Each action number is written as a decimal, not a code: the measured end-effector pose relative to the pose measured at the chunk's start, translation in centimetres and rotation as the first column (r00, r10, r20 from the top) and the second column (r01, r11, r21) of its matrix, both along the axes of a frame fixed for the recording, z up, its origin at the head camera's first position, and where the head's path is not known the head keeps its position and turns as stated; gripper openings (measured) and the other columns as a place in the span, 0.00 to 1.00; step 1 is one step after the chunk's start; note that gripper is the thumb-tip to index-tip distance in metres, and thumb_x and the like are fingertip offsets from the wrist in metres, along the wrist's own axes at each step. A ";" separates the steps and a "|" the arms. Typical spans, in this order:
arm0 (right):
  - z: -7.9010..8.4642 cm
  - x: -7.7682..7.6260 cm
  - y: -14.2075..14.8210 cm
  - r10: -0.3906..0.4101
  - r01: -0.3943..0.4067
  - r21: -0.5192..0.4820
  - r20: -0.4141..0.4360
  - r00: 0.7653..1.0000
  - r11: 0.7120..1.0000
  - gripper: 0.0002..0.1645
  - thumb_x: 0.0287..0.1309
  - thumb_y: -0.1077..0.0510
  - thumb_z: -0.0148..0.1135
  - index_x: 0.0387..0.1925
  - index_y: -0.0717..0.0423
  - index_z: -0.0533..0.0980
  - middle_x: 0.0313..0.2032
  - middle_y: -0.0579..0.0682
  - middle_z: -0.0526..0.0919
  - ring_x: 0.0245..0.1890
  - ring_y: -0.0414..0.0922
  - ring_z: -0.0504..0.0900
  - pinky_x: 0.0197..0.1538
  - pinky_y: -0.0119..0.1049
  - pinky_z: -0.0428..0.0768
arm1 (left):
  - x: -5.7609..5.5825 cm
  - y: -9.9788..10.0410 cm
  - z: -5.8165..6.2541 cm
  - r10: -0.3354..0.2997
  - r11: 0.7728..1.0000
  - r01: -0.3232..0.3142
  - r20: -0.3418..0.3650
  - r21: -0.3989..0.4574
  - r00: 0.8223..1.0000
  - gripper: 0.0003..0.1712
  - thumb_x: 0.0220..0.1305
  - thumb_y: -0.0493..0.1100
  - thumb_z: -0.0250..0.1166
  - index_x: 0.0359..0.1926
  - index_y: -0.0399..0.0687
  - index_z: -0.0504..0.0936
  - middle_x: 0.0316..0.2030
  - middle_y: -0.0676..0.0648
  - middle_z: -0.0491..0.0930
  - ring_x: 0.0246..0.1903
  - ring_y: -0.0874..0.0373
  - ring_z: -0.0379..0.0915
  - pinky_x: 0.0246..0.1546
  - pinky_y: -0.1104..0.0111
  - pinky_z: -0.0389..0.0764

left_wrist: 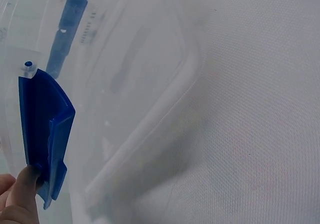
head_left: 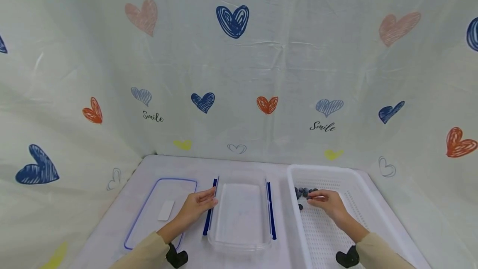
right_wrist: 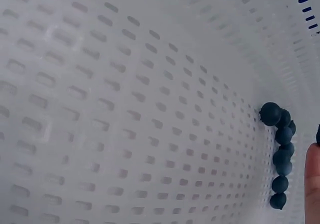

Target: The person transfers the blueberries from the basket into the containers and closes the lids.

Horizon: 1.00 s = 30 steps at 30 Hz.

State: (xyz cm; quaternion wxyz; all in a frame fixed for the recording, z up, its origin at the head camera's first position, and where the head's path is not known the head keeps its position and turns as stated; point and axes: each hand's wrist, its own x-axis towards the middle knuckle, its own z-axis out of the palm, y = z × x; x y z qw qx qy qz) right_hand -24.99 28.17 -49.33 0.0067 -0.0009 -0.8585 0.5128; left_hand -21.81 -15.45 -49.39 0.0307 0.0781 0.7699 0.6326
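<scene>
A clear plastic container (head_left: 239,213) with blue latches stands in the middle of the table. At its left side is my left hand (head_left: 194,206), fingers extended against the container by the hinged-out blue latch (left_wrist: 45,124). In the left wrist view a fingertip (left_wrist: 25,186) touches the latch's lower end. My right hand (head_left: 330,204) is inside a white perforated basket (head_left: 358,186), pinching a blueberry (head_left: 309,196) between thumb and fingers. Several loose blueberries (right_wrist: 282,156) lie along the basket's wall next to that hand.
A clear lid with a blue seal (head_left: 143,206) lies flat left of the container, a small white rectangle (head_left: 166,210) on it. A second blue latch (head_left: 271,211) spreads out on the container's right side. A heart-printed curtain (head_left: 239,65) hangs behind the table.
</scene>
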 end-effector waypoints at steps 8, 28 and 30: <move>1.4 0.3 -0.3 0.023 -0.023 0.000 -0.016 1.000 1.000 0.22 0.45 0.57 0.71 0.41 0.67 0.79 0.41 0.59 0.82 0.37 0.43 0.82 0.41 0.32 0.80 | -0.1 -0.1 -0.2 -0.006 1.000 0.006 0.010 -0.012 1.000 0.35 0.56 0.47 0.66 0.61 0.35 0.68 0.58 0.37 0.68 0.56 0.47 0.67 0.49 0.69 0.74; 5.5 0.4 -0.6 0.101 -0.101 0.007 -0.057 0.993 0.995 0.25 0.48 0.54 0.69 0.44 0.66 0.78 0.40 0.58 0.83 0.37 0.40 0.82 0.42 0.33 0.80 | 0.0 0.1 0.1 0.015 1.000 -0.015 0.013 0.000 1.000 0.31 0.58 0.41 0.65 0.60 0.34 0.68 0.58 0.37 0.68 0.56 0.47 0.68 0.48 0.69 0.74; 5.9 0.4 -0.7 0.113 -0.114 -0.008 -0.058 0.992 0.993 0.24 0.48 0.55 0.69 0.45 0.67 0.78 0.40 0.58 0.82 0.37 0.41 0.82 0.44 0.37 0.80 | 0.0 0.1 0.2 0.015 1.000 -0.015 0.016 0.007 1.000 0.31 0.58 0.41 0.65 0.60 0.33 0.68 0.58 0.37 0.68 0.56 0.47 0.67 0.49 0.68 0.75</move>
